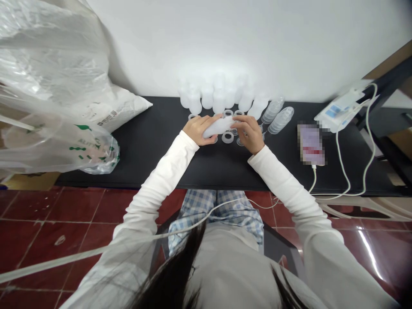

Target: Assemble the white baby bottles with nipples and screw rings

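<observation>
Evidently, the left hand (pixel 197 128) had its grip closed around a white bottle (pixel 216 127), thumb on the near side and fingers over the far side, so that the bottle lay tilted on its side above the middle of the desk (pixel 206 171). The right hand (pixel 252 133) met the bottle's right end with its fingers bent and their tips at the neck; whether that grip pinched the neck or a small part there, I could not tell. Beneath and around the 2 hands lay several clear rings (pixel 228 141), 1 of them plainly flat on the black top between the hands, others partly covered. Behind them, a cluster of white bottles (pixel 219 103) stood near the wall (pixel 225 38). Just right of that cluster, 2 stacks of clear caps (pixel 281 121) leaned at a slant. Farther right rested a phone (pixel 311 144), blurred by pixels, with a pale cable (pixel 314 176) plugged into its near end, and beyond it a white box (pixel 337 112) with cords. At the left end sat a white sack (pixel 119 107) and a see-through bag (pixel 90 146) with green print.
</observation>
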`<action>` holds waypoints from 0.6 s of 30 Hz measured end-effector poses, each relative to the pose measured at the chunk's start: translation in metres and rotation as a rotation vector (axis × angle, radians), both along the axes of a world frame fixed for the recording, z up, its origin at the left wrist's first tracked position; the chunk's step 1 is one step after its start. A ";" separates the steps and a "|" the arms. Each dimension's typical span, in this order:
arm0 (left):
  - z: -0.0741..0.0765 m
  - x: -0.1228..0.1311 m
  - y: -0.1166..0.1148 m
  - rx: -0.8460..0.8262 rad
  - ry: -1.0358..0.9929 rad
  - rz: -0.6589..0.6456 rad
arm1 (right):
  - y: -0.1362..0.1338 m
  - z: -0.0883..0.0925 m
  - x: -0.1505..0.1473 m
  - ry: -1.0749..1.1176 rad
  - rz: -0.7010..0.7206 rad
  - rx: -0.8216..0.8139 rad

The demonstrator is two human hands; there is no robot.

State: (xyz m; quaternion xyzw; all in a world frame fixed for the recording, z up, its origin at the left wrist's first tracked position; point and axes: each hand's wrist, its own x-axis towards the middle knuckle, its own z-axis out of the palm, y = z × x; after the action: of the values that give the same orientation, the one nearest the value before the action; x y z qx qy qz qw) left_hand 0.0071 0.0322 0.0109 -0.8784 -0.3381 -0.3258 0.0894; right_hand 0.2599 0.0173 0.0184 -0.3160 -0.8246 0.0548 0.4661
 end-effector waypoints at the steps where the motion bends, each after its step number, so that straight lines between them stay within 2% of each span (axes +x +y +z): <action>1: 0.001 0.000 0.001 -0.001 -0.001 0.010 | 0.000 0.002 0.001 -0.004 0.001 0.016; 6: 0.003 -0.003 0.005 0.002 -0.003 0.075 | 0.000 0.009 0.006 -0.018 -0.012 0.012; 13: 0.000 -0.005 0.008 -0.004 0.003 0.092 | 0.001 0.001 0.002 0.017 -0.116 -0.112; 18: -0.006 0.000 0.008 -0.005 -0.003 0.075 | 0.003 0.000 0.003 -0.092 -0.213 -0.086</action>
State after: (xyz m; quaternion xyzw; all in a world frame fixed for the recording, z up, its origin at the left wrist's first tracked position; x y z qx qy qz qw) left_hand 0.0070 0.0402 0.0052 -0.8649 -0.3715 -0.3227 0.0989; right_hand 0.2628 0.0201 0.0185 -0.4236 -0.8038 0.0259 0.4170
